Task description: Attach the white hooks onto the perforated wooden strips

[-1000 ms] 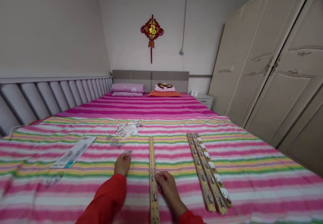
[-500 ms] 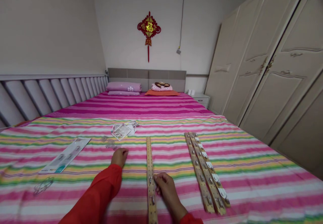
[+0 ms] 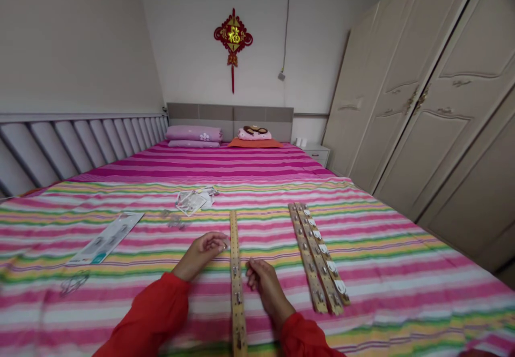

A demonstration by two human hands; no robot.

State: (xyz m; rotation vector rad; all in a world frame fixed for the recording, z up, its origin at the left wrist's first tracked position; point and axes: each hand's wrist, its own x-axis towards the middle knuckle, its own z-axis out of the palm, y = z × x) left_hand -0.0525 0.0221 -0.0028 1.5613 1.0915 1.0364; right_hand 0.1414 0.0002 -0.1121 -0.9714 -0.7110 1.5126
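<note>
A narrow wooden strip (image 3: 235, 239) with rows of holes lies lengthwise in front of me, several small metal fittings fixed along its nearer part. My left hand (image 3: 203, 252) is just left of the strip, thumb and fingertips pinched together; a tiny pale piece seems to show at the tips, too small to name. On the strip's other side, my right hand (image 3: 265, 282) rests near the bed with fingers curled in, apart from the strip. Whatever its fingers may hold is hidden. Small clear packets (image 3: 175, 220) lie beyond my left hand.
Several similar wooden strips (image 3: 309, 250) with metal fittings and white pieces lie side by side at right. A flat package (image 3: 108, 239) and a tangle of thin wire (image 3: 74, 282) are at left. Farther back sits a pile of cards and packaging (image 3: 195, 200) on the striped bedspread (image 3: 378, 271).
My left hand has moved right, from near the clear packets to beside the strip. My right hand has come off the strip's edge, and the view has shifted slightly.
</note>
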